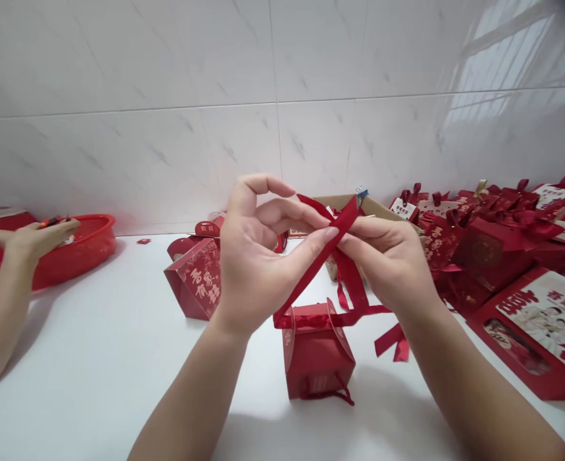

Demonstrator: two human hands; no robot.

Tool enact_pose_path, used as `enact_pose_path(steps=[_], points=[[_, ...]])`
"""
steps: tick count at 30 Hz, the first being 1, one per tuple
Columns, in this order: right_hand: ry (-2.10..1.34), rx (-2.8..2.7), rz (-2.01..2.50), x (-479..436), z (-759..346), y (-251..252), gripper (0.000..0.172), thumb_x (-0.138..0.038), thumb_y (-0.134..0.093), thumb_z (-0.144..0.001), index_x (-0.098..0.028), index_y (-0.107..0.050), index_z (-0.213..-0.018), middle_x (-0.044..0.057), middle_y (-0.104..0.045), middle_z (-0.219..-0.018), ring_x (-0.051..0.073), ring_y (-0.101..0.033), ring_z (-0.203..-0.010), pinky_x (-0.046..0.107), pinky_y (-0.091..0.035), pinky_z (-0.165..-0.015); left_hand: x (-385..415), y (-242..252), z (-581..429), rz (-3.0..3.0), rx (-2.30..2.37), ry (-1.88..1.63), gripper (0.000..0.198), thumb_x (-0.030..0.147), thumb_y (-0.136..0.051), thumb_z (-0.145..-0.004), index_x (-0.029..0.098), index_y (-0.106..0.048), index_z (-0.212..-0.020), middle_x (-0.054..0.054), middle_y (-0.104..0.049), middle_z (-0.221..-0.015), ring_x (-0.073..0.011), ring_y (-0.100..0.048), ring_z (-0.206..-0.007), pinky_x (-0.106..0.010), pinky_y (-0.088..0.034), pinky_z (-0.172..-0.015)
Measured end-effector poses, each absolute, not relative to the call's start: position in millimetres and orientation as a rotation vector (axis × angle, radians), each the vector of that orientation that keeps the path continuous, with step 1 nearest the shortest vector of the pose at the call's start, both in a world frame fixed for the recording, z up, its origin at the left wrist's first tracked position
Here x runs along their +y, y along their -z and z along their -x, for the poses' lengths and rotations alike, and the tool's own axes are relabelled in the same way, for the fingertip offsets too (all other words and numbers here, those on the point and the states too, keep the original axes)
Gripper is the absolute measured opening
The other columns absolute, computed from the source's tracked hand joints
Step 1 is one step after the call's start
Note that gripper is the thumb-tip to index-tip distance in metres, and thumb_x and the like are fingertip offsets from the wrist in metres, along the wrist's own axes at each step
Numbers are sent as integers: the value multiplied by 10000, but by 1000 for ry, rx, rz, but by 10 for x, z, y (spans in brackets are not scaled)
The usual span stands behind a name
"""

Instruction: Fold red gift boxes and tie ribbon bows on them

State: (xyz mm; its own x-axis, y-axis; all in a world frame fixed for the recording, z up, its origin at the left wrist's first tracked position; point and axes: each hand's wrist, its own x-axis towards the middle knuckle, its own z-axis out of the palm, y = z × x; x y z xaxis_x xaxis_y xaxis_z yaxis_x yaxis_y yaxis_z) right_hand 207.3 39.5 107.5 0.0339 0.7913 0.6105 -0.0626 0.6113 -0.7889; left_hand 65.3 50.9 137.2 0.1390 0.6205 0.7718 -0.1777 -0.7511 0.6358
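Observation:
A small red gift box [317,355] stands on the white table [95,358] in front of me, with a dark red ribbon [333,238] rising from its top. My left hand [258,253] pinches the ribbon between thumb and fingers above the box. My right hand [392,256] is closed on the same ribbon just to the right, fingertips meeting the left hand's. Loose ribbon ends [392,340] trail down onto the table right of the box.
Another red box [196,280] lies behind at the left. Several finished red boxes with bows [494,237] crowd the right side, with a flat printed red box [542,330]. Another person's hand [35,238] reaches at a red basket [78,246] far left. A tiled wall backs the table.

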Motion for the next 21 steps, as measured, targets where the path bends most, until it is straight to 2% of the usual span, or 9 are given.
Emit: enact_pose_path(steps=[4, 7, 9, 11, 14, 16, 21], points=[[-876, -1448, 565, 406, -2099, -1101, 139, -308, -651, -784, -247, -727, -883, 5, -689, -800, 162, -650, -786, 306, -553, -724, 589, -1324, -666, -1894, 450, -1810, 417, 102, -754, -648, 256, -469, -910, 15, -560, -996, -140, -635, -861, -251, -564, -654], [-1010, -1417, 579, 421, -2124, -1123, 160, -352, -633, -812, -214, -712, -808, 3, -673, -745, 135, -645, -729, 267, -550, -682, 651, -1297, -646, -1986, 495, -1848, 487, 138, -764, -642, 271, -478, -1014, -20, -500, -1171, -162, -610, -966, -233, -554, -617], [-1133, -1406, 560, 443, -2148, -1125, 202, -378, -612, -831, -199, -703, -819, 11, -673, -748, 129, -647, -710, 255, -549, -654, 672, -1298, -620, -2056, 554, -1753, 506, 184, -754, -667, 264, -473, -1080, -32, -537, -1136, -159, -626, -916, -244, -551, -621], [-1206, -1385, 543, 479, -2185, -1116, 219, -392, -603, -837, -199, -699, -874, 16, -675, -754, 124, -646, -697, 249, -547, -638, 676, -1321, -582, -2107, 654, -1519, 402, 251, -711, -726, 236, -506, -1071, -30, -601, -1018, -152, -643, -828, -261, -546, -637], [-1152, -1356, 565, 542, -2268, -1099, 205, -389, -605, -837, -211, -696, -885, 3, -667, -740, 103, -625, -649, 238, -533, -635, 681, -1385, -515, -2162, 733, -1031, 160, 323, -615, -810, 184, -609, -890, -25, -649, -826, -152, -639, -755, -273, -526, -653], [-1034, -1418, 568, 556, -2339, -1107, 189, -371, -582, -857, -219, -694, -862, -1, -661, -745, 101, -613, -645, 246, -521, -650, 704, -1426, -472, -2170, 752, -825, 208, 342, -572, -837, 164, -642, -754, -27, -649, -742, -154, -625, -736, -273, -507, -660], [-384, -1976, 678, 431, -2490, -1206, 151, -210, -550, -871, -181, -688, -816, 35, -638, -764, 127, -576, -699, 262, -466, -650, 796, -1469, -393, -2109, 812, -766, 297, 378, -562, -834, 156, -624, -646, -15, -589, -640, -134, -569, -657, -260, -459, -617]])
